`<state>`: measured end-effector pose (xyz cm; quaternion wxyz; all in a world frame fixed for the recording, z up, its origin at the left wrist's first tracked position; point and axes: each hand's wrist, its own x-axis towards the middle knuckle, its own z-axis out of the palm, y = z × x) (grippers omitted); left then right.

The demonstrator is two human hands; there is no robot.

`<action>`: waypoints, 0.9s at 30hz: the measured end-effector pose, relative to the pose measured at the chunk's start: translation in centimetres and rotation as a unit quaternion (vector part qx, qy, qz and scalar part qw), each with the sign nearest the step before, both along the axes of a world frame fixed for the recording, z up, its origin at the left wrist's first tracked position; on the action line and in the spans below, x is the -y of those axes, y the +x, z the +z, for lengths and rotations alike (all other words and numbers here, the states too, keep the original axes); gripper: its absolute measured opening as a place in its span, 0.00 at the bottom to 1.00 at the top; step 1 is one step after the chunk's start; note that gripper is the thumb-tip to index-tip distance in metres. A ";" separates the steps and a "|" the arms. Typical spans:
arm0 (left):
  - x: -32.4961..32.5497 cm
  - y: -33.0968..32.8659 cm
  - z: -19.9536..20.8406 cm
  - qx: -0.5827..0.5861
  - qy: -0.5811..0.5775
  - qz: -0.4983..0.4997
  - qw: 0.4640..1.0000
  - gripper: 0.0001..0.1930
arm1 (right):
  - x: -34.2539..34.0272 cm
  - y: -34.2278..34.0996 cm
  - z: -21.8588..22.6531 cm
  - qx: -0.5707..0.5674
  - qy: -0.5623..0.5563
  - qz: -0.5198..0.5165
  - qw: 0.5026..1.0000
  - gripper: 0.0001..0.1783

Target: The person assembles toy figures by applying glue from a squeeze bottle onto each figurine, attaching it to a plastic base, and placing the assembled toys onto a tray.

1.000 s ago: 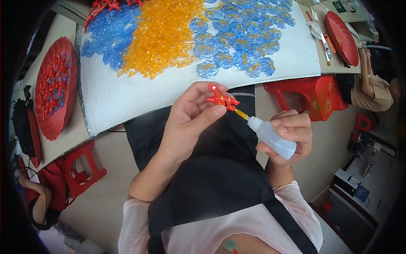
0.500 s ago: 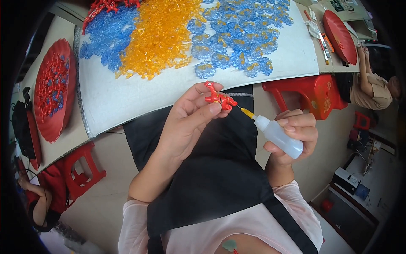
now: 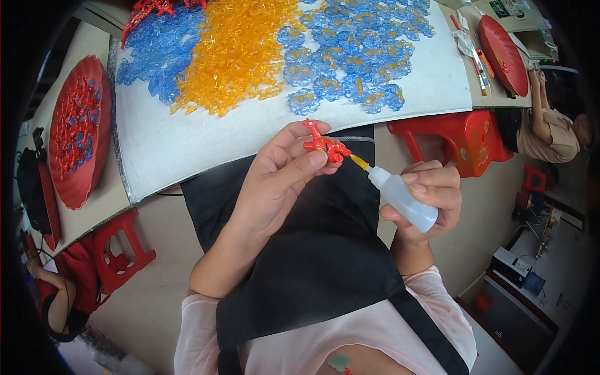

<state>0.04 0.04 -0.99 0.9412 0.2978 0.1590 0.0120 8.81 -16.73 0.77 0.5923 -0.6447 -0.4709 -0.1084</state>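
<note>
Between the thumb and fingers of my left hand is a small red animal figurine with a long neck, its head pointing up and its feet turned to the right. My right hand grips a translucent white squeeze bottle with a yellow needle tip. That tip meets the figurine's right end, at or very near its feet; actual contact is too small to make out. Both hands are in front of the black apron, close to the table's near edge.
On the white-covered table lie blue clear pieces, amber pieces and blue flower-shaped pieces with amber centres. A red tray of figurines stands left, another red tray right. Red stools flank me; other people sit nearby.
The bottle in my right hand has shifted left and slightly up, bringing its tip up to the figurine's feet. My left hand and the figurine have hardly moved.
</note>
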 end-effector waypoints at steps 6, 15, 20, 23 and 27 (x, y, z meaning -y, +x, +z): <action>-0.1 -0.1 -0.1 -0.004 -0.009 -0.003 1.000 0.16 | -0.1 -0.1 0.2 0.002 -0.008 0.003 1.000 0.24; -0.3 -0.2 -0.3 -0.010 -0.027 -0.008 1.000 0.18 | -0.2 -0.3 0.1 0.010 -0.014 0.002 1.000 0.24; -0.3 0.1 -0.4 -0.013 -0.047 -0.007 0.999 0.17 | 0.2 0.0 0.1 -0.009 0.016 0.014 1.000 0.25; -0.1 0.2 -0.1 0.002 -0.044 -0.013 0.999 0.17 | 0.7 0.2 0.4 -0.030 0.053 0.029 0.998 0.26; -0.4 -0.1 -0.3 -0.004 -0.062 0.008 0.998 0.17 | 0.7 1.4 -0.1 -0.096 0.094 0.006 0.991 0.23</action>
